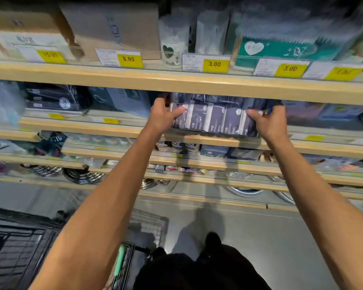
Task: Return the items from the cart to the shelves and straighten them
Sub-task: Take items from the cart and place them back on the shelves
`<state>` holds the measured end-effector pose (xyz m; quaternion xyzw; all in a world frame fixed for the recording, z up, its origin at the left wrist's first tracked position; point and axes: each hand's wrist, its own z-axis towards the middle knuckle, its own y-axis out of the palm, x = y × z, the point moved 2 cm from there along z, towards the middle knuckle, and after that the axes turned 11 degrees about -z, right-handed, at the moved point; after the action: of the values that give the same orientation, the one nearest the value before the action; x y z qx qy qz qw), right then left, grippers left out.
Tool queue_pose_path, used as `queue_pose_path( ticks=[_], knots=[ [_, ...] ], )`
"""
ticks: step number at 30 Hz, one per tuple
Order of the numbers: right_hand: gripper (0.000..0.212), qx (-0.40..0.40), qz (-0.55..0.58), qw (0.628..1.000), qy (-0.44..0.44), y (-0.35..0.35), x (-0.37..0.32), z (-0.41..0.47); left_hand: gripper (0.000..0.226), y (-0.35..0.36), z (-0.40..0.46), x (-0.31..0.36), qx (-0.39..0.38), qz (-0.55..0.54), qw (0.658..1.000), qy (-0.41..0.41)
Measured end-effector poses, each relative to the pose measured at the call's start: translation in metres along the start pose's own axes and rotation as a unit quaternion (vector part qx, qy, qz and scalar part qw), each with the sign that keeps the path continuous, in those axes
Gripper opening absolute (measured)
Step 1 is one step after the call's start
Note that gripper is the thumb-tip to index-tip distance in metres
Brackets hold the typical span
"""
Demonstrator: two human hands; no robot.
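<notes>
A shrink-wrapped pack of dark boxes (216,117) sits at the front of the second shelf (314,144), just under the top shelf board. My left hand (162,118) grips its left end, thumb across the front. My right hand (269,121) grips its right end the same way. Both arms reach up from below. The black cart (19,248) with a green handle (120,260) stands at the lower left; its contents are too dark to make out.
The top shelf (176,80) carries cardboard boxes (113,28), a heart-printed glass (172,51), a teal box (281,47) and yellow price tags. Dark boxed goods flank the pack. Lower shelves hold small boxes, metal bowls and plates. Grey floor lies below.
</notes>
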<state>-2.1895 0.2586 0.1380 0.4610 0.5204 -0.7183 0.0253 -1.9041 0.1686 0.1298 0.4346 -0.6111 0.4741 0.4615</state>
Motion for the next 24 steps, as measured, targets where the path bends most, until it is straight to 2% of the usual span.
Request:
queue_pose_path(
  ticks=[3,5,7,11,13,15,16,18,20,22,24],
  knots=[
    [0.033,-0.018,-0.016,0.998,0.057,0.002,-0.015,0.022,0.038,0.001,0.012,0.005,0.049,-0.025,0.998,-0.014],
    [0.032,-0.037,-0.05,0.994,0.087,0.006,-0.023,0.026,0.03,0.001,0.02,0.005,0.082,0.009,0.996,-0.024],
    [0.023,-0.054,-0.072,0.994,0.066,0.016,-0.026,0.02,0.03,0.0,0.028,-0.003,0.107,0.056,0.993,-0.005],
    [0.039,-0.029,-0.101,0.994,-0.01,0.042,-0.014,0.012,0.026,0.004,0.016,-0.013,0.142,0.188,0.972,0.016],
    [0.035,0.002,-0.095,0.995,-0.036,0.044,-0.015,0.006,0.027,0.004,0.011,-0.017,0.149,0.212,0.965,0.048],
    [0.032,0.048,-0.035,0.998,-0.019,0.044,-0.019,-0.007,0.029,-0.004,0.007,-0.022,0.167,0.185,0.966,0.066],
    [0.042,0.094,0.014,0.995,0.015,0.043,-0.019,-0.015,0.029,-0.009,0.004,-0.025,0.176,0.157,0.969,0.073],
    [0.06,0.216,0.123,0.967,0.052,0.043,-0.025,-0.041,0.028,-0.024,-0.014,-0.033,0.201,0.074,0.973,0.09],
    [0.046,0.291,0.157,0.943,0.014,0.057,-0.037,-0.075,0.027,-0.043,-0.043,-0.052,0.219,0.036,0.969,0.108],
    [0.027,0.266,0.141,0.952,-0.057,0.087,-0.05,-0.111,0.029,-0.066,-0.078,-0.083,0.207,0.111,0.964,0.122],
    [0.019,0.172,0.112,0.971,-0.12,0.133,-0.064,-0.151,0.032,-0.106,-0.122,-0.133,0.199,0.213,0.953,0.085]
  ],
)
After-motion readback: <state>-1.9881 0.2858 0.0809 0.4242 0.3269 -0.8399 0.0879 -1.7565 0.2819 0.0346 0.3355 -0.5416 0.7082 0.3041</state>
